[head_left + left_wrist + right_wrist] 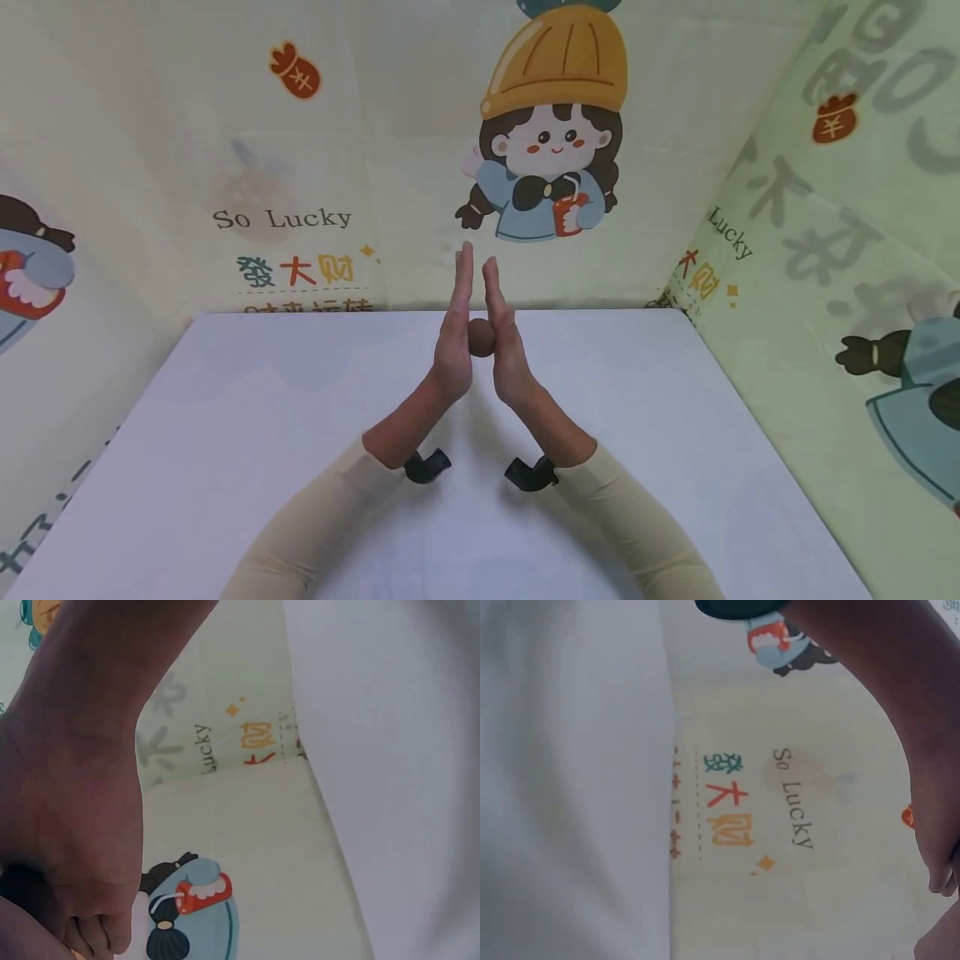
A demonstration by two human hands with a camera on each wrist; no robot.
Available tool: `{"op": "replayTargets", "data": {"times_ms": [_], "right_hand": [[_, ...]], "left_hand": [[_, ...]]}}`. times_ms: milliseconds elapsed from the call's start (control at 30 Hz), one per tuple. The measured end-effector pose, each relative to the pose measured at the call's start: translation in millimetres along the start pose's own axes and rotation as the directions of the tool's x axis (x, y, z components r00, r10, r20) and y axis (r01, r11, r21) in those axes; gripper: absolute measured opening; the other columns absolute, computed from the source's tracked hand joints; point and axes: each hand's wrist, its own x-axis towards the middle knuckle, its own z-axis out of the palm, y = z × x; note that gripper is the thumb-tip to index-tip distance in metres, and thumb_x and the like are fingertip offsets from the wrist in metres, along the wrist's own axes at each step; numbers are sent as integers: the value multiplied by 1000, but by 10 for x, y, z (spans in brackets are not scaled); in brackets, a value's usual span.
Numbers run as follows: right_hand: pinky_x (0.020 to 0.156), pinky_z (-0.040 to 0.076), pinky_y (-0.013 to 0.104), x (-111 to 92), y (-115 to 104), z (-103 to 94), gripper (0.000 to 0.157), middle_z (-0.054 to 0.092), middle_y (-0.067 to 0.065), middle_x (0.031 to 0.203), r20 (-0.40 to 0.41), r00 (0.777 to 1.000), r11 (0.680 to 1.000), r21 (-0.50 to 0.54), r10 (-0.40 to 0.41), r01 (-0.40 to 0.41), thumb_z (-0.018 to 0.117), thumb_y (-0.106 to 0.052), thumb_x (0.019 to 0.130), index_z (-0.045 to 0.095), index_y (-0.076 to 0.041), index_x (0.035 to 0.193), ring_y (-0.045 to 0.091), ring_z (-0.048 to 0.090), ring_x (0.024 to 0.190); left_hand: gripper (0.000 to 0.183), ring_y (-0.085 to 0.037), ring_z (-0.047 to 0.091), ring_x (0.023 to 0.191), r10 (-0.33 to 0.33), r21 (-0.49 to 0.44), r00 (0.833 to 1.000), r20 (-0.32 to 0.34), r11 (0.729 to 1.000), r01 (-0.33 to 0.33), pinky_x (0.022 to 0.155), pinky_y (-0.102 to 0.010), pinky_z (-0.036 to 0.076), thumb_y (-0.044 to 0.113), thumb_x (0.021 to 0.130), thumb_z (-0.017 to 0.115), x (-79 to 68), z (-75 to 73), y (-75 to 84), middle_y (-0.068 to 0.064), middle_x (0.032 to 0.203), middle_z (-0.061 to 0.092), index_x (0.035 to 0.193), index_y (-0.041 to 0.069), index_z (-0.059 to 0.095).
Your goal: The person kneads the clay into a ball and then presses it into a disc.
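Note:
A small brown ball [482, 337] is held between the two palms, above the far half of the white table [247, 433]. My left hand [454, 342] stands upright with straight fingers, its palm against the ball's left side. Facing it, my right hand [507, 346] presses from the other side, fingers also straight and pointing up. The fingertips of the two hands stay a little apart. In the left wrist view, the ball [31, 900] shows dark at the lower left edge, partly covered by the hands. The right wrist view catches the hands only at its right edge.
A pale printed cloth [420, 167] hangs behind the table and along both sides, with cartoon figures and lettering. Dark straps [427, 467] sit at both wrists below the cream sleeves [315, 517]. The table's far edge runs just behind the hands.

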Motion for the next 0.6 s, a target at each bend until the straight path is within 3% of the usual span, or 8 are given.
{"op": "replayTargets", "data": {"times_ms": [200,333,600], "right_hand": [[126,-3,49,-66,8,90,92,-6,8,176,10,998,997,-42,-65,65,15,-70,107,-2,-2,167,17,-5,160],[126,-1,51,-99,-1,137,93,-9,6,176,34,994,993,-64,-100,102,14,-69,107,-5,-1,166,20,-6,161],[125,-1,55,-117,-56,159,93,-12,5,176,40,993,991,-61,-113,115,14,-70,106,-6,-2,167,20,-9,161]], "left_hand": [[66,-7,-8,158,-48,-10,998,-42,999,47,126,-44,-6,32,108,12,92,-70,-12,0,177,-5,169,8,3],[66,-6,-8,158,-76,-17,995,-68,997,75,125,-44,-7,32,108,12,128,-113,-49,-3,177,-6,169,8,4],[67,-5,-10,157,-120,11,991,-62,993,121,124,-51,-8,34,108,15,128,-150,-262,3,176,-8,170,14,3]]}}
